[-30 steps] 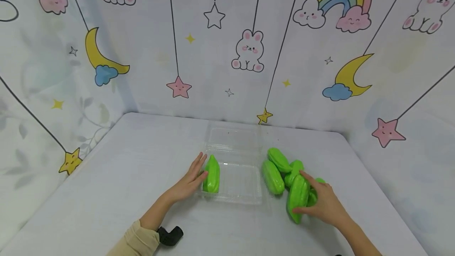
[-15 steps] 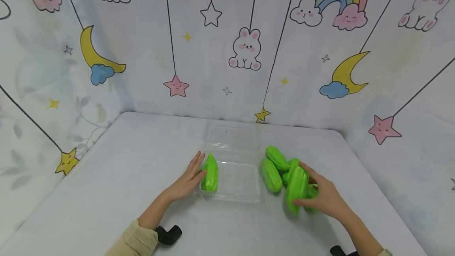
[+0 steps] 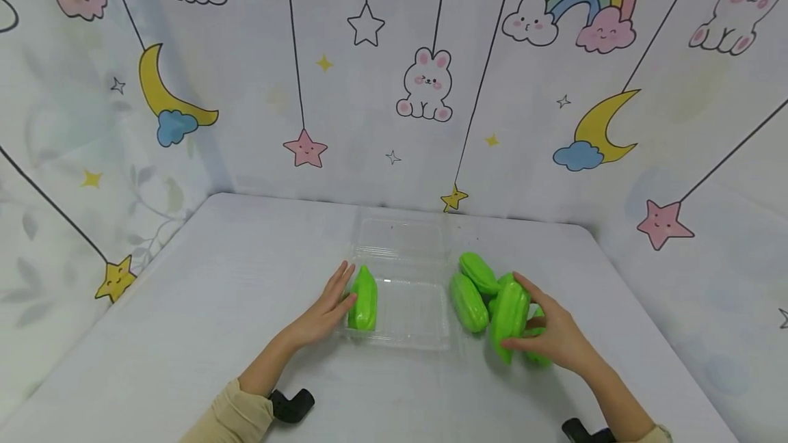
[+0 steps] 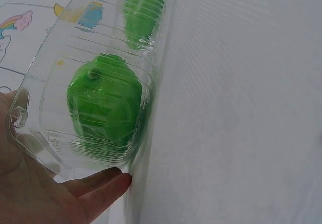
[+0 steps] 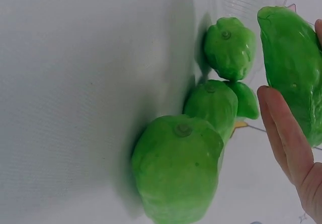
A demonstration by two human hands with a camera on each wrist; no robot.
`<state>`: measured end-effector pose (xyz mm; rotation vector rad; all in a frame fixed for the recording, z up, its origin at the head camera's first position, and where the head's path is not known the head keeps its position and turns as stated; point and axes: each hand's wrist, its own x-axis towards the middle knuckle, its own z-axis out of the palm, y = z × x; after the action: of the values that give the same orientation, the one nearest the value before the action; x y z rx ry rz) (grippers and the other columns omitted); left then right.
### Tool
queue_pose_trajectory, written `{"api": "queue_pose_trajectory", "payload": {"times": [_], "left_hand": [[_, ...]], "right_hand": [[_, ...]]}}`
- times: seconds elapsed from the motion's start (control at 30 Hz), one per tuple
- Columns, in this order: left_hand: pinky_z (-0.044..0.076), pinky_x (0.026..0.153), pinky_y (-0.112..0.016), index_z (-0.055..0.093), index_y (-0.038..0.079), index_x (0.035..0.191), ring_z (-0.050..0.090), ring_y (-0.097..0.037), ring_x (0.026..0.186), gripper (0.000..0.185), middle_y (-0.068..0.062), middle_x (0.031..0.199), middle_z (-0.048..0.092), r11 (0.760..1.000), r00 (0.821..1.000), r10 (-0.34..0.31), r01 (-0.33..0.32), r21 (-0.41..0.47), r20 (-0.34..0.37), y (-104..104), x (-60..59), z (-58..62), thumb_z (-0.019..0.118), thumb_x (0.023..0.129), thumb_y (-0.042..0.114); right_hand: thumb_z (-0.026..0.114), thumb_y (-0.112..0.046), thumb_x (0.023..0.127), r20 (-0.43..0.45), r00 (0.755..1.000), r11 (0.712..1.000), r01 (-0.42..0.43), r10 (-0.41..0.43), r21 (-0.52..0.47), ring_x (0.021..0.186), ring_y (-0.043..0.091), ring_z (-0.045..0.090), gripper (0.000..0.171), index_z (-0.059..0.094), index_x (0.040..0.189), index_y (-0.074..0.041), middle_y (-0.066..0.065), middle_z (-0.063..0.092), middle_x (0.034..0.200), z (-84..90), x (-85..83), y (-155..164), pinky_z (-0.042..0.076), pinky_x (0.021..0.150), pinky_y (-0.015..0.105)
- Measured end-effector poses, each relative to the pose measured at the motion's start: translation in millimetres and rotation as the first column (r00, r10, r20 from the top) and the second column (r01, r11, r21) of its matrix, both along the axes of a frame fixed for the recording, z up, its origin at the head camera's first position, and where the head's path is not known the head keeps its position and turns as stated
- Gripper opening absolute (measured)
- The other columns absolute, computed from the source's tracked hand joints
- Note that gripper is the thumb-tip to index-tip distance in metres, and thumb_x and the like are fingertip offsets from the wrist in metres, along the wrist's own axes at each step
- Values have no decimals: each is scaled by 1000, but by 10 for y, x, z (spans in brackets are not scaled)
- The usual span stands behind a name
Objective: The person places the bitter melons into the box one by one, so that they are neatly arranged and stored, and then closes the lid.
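Note:
My right hand (image 3: pixel 557 340) grips a glossy, ridged green fake fruit (image 3: pixel 509 316) between thumb and fingers. In the right wrist view that fruit (image 5: pixel 292 58) is held up off the table, beside the other green fruits (image 5: pixel 229 48). My left hand (image 3: pixel 323 316) rests against the left side of a clear plastic box (image 3: pixel 412 316), its fingers straight. One green fruit (image 3: pixel 366 299) stands lengthwise inside, along the box's left wall. Through the clear plastic, the left wrist view shows this fruit's blunt end (image 4: pixel 105 103), with my fingertips low at the box's corner.
Several more green fruits (image 3: pixel 469 303) lie in a loose group right of the box. The box's hinged lid (image 3: pixel 403 238) is folded back toward the rear. Black devices (image 3: pixel 292 407) sit at both wrists. A printed cloth backdrop (image 3: pixel 369 101) rises behind the white table (image 3: pixel 265 251).
My right hand has shifted left and slightly up with its fruit, uncovering more of the one behind it. The left hand stays at the box; the head view has moved slightly.

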<state>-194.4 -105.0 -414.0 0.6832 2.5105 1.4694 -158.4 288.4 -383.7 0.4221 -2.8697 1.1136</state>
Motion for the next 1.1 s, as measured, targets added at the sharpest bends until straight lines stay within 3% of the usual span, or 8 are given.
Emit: {"api": "queue_pose_trajectory", "payload": {"times": [0.13,0.33,0.53,0.7,0.8,0.97,1.1], "left_hand": [[9,104,-59,4,-1,146,-4,-39,136,56,-21,150,-7,1000,1000,-5,5,-15,6,5,44,87,33,101,16],[9,103,-60,5,-1,146,-4,-39,136,56,-21,150,-7,1000,1000,-9,9,1,0,4,45,82,33,100,16],[9,104,-59,4,0,146,-4,-39,136,56,-20,150,-8,1000,1000,-10,10,-3,2,3,49,91,33,100,16],[9,104,-60,4,-1,146,-3,-39,136,56,-21,150,-7,1000,1000,-6,6,-7,1,5,39,81,34,100,16],[8,103,-60,5,0,146,-4,-39,136,56,-21,150,-7,1000,1000,1,-1,8,-5,1,0,0,34,100,15],[9,104,-59,5,8,148,-3,-35,137,57,-15,151,-7,1000,999,14,-14,-2,-38,-28,-123,-240,34,101,23],[9,104,-59,5,10,148,-3,-33,137,58,-12,152,-7,1000,999,6,-5,8,-43,-40,-170,-317,34,101,27]], "right_hand": [[86,-30,60,-20,1000,1000,-22,21,-9,74,14,62,108,22,146,-21,19,44,124,1,-17,-28,50,66,36],[85,-29,63,-34,998,999,-46,46,-11,74,13,61,106,20,146,-25,17,44,119,18,-47,-76,50,66,40],[83,-31,65,-50,997,998,-63,63,8,74,10,61,103,20,147,-21,14,46,110,9,-67,-141,48,69,44],[82,-34,65,-60,997,998,-52,54,20,74,9,60,104,20,147,-19,10,47,109,19,-85,-213,47,71,40],[83,-34,65,-59,997,999,-48,49,15,75,10,60,104,20,147,-19,9,46,107,38,-103,-251,48,68,34],[83,-33,66,-54,997,998,-62,62,-1,74,11,59,103,20,147,-19,10,47,107,63,-161,-318,48,66,30],[83,-32,66,-32,998,998,-63,62,-29,74,15,58,102,22,146,-20,12,47,106,98,-200,-380,48,65,29]]}}
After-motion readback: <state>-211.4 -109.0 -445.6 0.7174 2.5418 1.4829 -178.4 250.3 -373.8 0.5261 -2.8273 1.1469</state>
